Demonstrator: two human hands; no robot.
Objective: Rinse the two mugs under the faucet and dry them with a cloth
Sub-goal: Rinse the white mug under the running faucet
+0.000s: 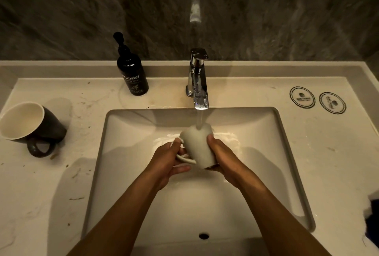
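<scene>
you rinse a white mug under the chrome faucet, at the basin's centre.
your left hand curls round its looped handle, your right hand wraps its smooth tapered wall; the black mug lies tipped at nine o'clock.

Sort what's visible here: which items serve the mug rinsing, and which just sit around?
Job:
white mug, held by left hand and right hand
black mug
faucet, running
sink

Lying about:
hand wash bottle
two round coasters
dark blue item, partly visible
</scene>
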